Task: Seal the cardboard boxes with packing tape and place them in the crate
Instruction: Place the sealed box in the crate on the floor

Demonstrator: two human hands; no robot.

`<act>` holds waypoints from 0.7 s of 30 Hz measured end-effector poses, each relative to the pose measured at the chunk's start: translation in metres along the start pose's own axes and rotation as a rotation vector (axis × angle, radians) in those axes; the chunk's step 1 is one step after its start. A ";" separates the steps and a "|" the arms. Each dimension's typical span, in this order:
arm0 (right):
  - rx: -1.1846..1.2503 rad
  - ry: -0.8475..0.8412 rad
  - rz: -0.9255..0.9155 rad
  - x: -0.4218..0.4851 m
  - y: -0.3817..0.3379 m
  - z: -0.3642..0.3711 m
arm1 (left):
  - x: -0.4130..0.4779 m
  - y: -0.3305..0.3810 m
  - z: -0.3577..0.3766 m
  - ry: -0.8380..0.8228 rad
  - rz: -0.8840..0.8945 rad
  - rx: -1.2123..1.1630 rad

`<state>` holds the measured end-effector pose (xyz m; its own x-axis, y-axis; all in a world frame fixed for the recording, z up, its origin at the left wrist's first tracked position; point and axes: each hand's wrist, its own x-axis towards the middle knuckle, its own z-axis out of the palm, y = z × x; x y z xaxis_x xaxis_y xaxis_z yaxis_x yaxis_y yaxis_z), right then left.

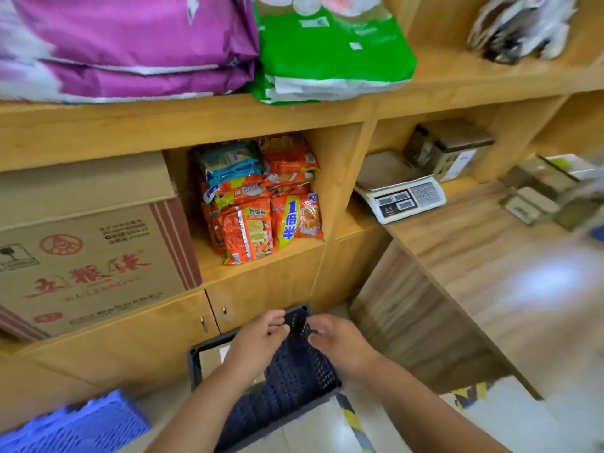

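A dark perforated crate [294, 380] stands on the floor in front of the wooden cabinet. A pale cardboard box [210, 359] lies inside it at the left. My left hand [258, 340] and my right hand [338, 341] hover close together over the crate's far end, with the fingers loosely curled. I see nothing held in either hand. The fingertips are near the crate's far corner [297, 317], but whether they touch it is unclear. Several small cardboard boxes [529, 204] sit blurred on the counter at the far right.
A wooden counter [483, 266] runs along the right, with a white scale [402, 197] at its back. Shelves ahead hold noodle packs [261, 207] and a large printed carton [88, 256]. A light blue crate [75, 426] lies at the bottom left.
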<state>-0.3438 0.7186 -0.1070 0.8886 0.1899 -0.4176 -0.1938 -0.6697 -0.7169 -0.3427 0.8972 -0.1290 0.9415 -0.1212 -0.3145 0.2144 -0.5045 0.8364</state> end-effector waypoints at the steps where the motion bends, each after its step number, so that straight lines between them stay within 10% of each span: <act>1: 0.004 0.019 0.009 -0.010 0.005 -0.010 | -0.001 0.009 0.009 -0.014 0.014 -0.007; 21: 0.334 0.446 0.249 -0.243 0.277 -0.268 | -0.033 0.234 0.362 -0.310 0.230 0.104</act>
<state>-0.5017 0.2943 -0.0546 0.8741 -0.3112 -0.3730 -0.4742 -0.3801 -0.7941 -0.4177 0.4739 -0.0851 0.8356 -0.4850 -0.2581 -0.0354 -0.5163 0.8557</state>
